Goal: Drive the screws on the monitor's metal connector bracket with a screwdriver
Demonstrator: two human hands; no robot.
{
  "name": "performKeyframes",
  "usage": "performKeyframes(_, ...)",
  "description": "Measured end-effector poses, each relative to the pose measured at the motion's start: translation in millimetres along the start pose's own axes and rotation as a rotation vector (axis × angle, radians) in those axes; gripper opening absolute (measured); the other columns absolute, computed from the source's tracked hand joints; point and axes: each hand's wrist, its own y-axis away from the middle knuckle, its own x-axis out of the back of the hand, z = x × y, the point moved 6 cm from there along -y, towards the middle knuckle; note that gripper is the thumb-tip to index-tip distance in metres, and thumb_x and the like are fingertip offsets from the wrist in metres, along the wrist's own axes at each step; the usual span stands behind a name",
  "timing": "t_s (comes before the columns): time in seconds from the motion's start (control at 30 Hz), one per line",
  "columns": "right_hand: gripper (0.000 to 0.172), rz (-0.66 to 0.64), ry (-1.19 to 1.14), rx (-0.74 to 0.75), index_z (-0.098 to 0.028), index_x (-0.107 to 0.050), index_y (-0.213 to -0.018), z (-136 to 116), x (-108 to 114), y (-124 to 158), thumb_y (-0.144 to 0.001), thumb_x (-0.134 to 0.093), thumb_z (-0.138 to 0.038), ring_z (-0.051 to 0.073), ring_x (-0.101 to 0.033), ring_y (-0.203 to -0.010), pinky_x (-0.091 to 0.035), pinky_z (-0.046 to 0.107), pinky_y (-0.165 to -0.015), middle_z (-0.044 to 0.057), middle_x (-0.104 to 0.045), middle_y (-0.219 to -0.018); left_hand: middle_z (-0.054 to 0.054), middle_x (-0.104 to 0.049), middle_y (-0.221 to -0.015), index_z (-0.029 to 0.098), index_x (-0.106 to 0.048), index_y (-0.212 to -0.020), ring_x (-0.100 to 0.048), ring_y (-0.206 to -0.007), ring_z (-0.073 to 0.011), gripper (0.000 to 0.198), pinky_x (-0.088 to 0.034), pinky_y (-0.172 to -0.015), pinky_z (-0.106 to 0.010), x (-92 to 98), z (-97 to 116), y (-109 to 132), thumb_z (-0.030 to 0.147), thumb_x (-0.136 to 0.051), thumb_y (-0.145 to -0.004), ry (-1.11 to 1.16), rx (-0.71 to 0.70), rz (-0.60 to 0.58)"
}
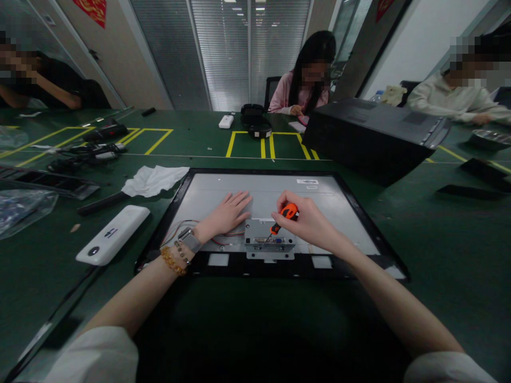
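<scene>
A flat monitor panel (pixel 199 187) with a black frame lies on the green table, its metal back facing up. Near its front edge sits a metal bracket (pixel 255 230) with a row of video ports. My right hand (pixel 305 215) is closed around the handle of an orange and black screwdriver (pixel 289 211). The thin shaft slants down to the left, its tip at the port side of the bracket. My left hand (pixel 229 213) lies flat on the metal back, fingers spread, just left of the bracket. Thin wires (pixel 223 234) run beneath the left wrist.
Left of the panel are a white power bank (pixel 114 234), a crumpled white cloth (pixel 154 181) and bundled black cables (pixel 90 154). A large black casing (pixel 367 135) stands tilted at the back right. Several people sit around the table, one in a pink top (pixel 281 96) across from me.
</scene>
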Motion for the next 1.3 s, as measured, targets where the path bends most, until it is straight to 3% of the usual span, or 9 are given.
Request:
performKeyframes(0.23,0.015,-0.040,0.013,-0.034,-0.022,-0.049,-0.079,2.2,-2.7,-0.5,-0.084,-0.059,-0.032,0.011,-0.047,-0.057,-0.035,0.028,-0.055,-0.005,-0.052,-0.065,-0.012,-0.024,-0.158,0.015,-0.030,-0.150,-0.021,-0.146,-0.0269,0.055,-0.018,-0.117,-0.048,0.4,-0.1,-0.1,0.045,-0.031,-0.104,-0.007,-0.006,0.002)
performKeyframes(0.77,0.017,0.121,0.032,-0.028,-0.021,-0.052,-0.077,5.3,20.6,-1.9,-0.084,-0.061,-0.034,0.013,-0.049,-0.061,-0.037,0.028,-0.060,-0.003,-0.054,-0.069,-0.011,-0.023,-0.159,0.018,-0.029,-0.151,-0.022,-0.146,-0.0260,0.055,-0.016,-0.117,-0.047,-0.8,-1.3,0.2,0.046,-0.027,-0.105,-0.003,-0.003,0.013)
performKeyframes(0.87,0.018,0.175,0.047,-0.029,-0.021,-0.053,-0.077,6.3,31.4,-3.0,-0.084,-0.062,-0.035,0.013,-0.048,-0.061,-0.037,0.028,-0.059,-0.003,-0.055,-0.070,-0.011,-0.023,-0.159,0.017,-0.030,-0.151,-0.022,-0.146,-0.0267,0.055,-0.016,-0.117,-0.047,-0.7,-1.3,-0.2,0.046,-0.026,-0.105,-0.001,-0.007,0.009)
performKeyframes(0.97,0.018,0.311,0.053,-0.047,-0.020,-0.057,-0.079,12.1,54.7,-3.5,-0.083,-0.064,-0.036,0.013,-0.049,-0.061,-0.038,0.028,-0.058,-0.001,-0.058,-0.073,-0.012,-0.025,-0.158,0.017,-0.031,-0.151,-0.022,-0.146,-0.0266,0.055,-0.017,-0.117,-0.047,0.0,-1.2,-0.4,0.046,-0.026,-0.104,-0.003,-0.006,0.009)
performKeyframes(1.13,0.024,0.444,0.083,-0.190,-0.019,-0.073,-0.093,55.8,84.7,5.9,-0.081,-0.067,-0.039,0.019,-0.061,-0.070,-0.047,0.033,-0.065,0.006,-0.069,-0.083,-0.012,-0.023,-0.159,0.016,-0.031,-0.150,-0.022,-0.146,-0.0266,0.054,-0.017,-0.117,-0.047,3.1,0.7,0.3,0.045,-0.027,-0.104,-0.012,0.002,-0.001)
performKeyframes(1.3,0.031,0.413,0.160,-0.266,-0.018,-0.075,-0.099,117.1,76.9,33.8,-0.078,-0.066,-0.038,0.026,-0.067,-0.089,-0.053,0.041,-0.079,0.011,-0.074,-0.099,-0.012,-0.025,-0.158,0.016,-0.032,-0.150,-0.024,-0.145,-0.0266,0.054,-0.018,-0.116,-0.046,5.1,1.9,0.1,0.044,-0.029,-0.104,-0.016,0.011,-0.006)
